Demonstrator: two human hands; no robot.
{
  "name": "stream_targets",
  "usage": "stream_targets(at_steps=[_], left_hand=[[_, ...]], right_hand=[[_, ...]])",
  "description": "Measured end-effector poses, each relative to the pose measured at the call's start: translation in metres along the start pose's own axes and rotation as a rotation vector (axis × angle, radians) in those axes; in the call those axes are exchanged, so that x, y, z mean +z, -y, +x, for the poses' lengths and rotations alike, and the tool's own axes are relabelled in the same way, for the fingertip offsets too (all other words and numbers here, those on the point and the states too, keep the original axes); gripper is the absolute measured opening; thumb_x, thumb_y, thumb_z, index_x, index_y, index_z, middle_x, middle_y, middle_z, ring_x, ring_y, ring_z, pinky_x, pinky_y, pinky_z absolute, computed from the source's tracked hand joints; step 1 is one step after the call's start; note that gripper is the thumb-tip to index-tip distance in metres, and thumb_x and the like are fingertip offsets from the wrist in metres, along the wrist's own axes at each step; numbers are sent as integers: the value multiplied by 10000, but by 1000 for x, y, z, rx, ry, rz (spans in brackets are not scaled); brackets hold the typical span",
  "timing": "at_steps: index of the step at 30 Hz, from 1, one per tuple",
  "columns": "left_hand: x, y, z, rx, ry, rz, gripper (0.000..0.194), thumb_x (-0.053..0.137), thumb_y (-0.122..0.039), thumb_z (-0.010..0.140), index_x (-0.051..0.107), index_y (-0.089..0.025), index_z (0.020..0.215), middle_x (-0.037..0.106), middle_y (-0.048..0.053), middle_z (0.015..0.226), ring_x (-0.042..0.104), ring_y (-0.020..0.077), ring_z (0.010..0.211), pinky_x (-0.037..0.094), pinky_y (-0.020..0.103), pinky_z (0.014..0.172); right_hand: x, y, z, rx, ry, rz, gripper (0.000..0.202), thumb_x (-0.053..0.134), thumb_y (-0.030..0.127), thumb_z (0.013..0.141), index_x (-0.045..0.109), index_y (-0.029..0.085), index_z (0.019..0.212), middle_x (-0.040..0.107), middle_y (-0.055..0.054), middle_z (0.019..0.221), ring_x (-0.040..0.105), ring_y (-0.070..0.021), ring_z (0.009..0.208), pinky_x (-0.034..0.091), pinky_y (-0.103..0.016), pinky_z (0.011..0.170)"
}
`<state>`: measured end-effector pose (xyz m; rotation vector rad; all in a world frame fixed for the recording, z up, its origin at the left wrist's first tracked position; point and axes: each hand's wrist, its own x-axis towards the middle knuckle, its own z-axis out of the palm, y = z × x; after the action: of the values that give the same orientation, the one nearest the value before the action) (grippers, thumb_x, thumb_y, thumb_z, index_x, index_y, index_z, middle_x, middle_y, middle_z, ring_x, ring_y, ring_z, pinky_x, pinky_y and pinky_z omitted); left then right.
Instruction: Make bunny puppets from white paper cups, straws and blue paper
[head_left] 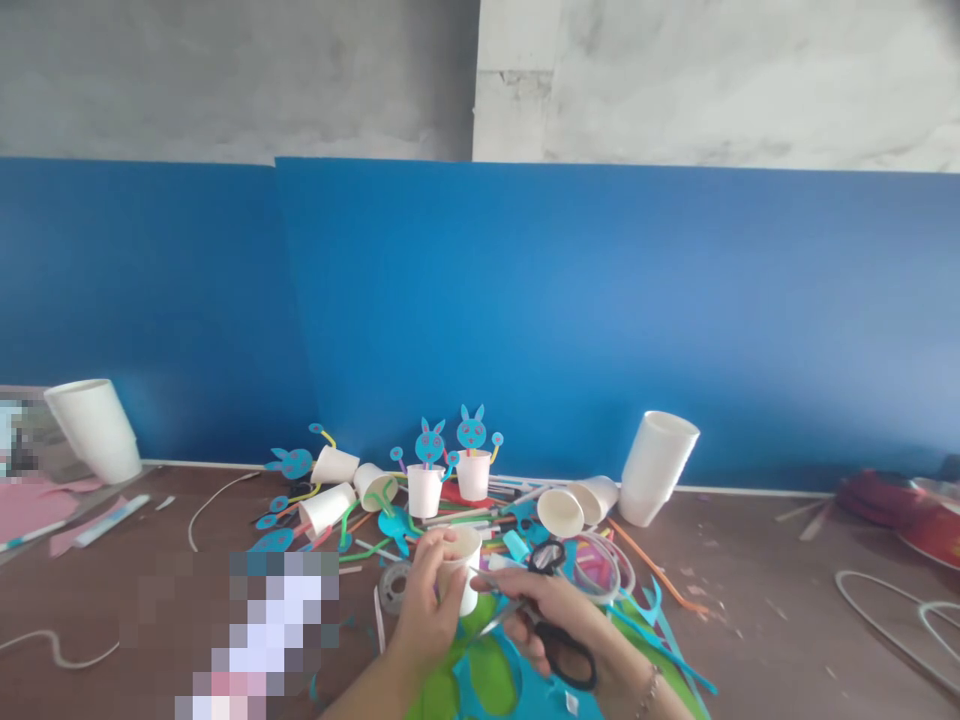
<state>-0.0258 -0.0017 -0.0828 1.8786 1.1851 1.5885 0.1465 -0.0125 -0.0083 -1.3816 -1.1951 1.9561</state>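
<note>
My left hand is wrapped round a white paper cup, whose open rim faces up. Black-handled scissors are held in my right hand, with their blades apart close to the cup's right side. Green and blue cut-out sheets lie below both hands. Behind the held cup stand two finished-looking cups, a left one and a right one, each with a blue rabbit head and straw arms. A roll of tape lies left of my left hand.
Stacked white cups stand at the right and far left. Tipped cups, straws and paper scraps litter the brown table. A white cable curls at the right. A blue panel rises behind.
</note>
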Motion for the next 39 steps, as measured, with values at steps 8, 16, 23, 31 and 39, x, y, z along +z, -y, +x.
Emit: stream_targets(at_steps=[8, 16, 23, 31, 39], left_hand=[[0, -1, 2, -36, 12, 15, 194, 521, -382, 863, 586, -206, 810, 607, 126, 1085, 582, 286, 1069, 479, 434, 902], [0, -4, 0, -12, 25, 46, 183, 524, -366, 864, 574, -210, 782, 610, 122, 1078, 579, 290, 1067, 477, 429, 892], [2, 4, 2, -77, -27, -11, 183, 528, -372, 859, 594, -202, 836, 596, 119, 1106, 575, 287, 1075, 463, 439, 917], [9, 10, -3, -261, -73, -242, 501, 620, -389, 808, 471, -198, 1246, 603, 134, 1189, 582, 286, 1106, 459, 421, 929], [11, 8, 2, -410, -123, -450, 750, 680, -432, 737, 330, -193, 1356, 561, 179, 1288, 549, 327, 1177, 435, 443, 966]], right_hand=[[24, -13, -13, -399, -357, -1104, 474, 477, 163, 762, 604, 180, 1218, 704, -77, 695, 678, -235, 630, 451, -257, 533], [21, -14, -4, -219, -188, -575, 466, 324, 317, 881, 545, 169, 1263, 577, 14, 503, 540, -150, 370, 368, -210, 370], [18, -10, -8, -311, -231, -731, 414, 357, 315, 892, 588, 197, 1214, 596, 12, 545, 566, -138, 425, 387, -204, 421], [8, -4, -37, -344, -399, -1388, 542, 495, 70, 692, 625, 240, 1190, 735, -99, 988, 683, -291, 930, 472, -306, 724], [8, -15, -34, -256, -246, -1355, 530, 538, 106, 686, 565, 175, 1211, 716, -121, 999, 664, -290, 921, 458, -305, 704]])
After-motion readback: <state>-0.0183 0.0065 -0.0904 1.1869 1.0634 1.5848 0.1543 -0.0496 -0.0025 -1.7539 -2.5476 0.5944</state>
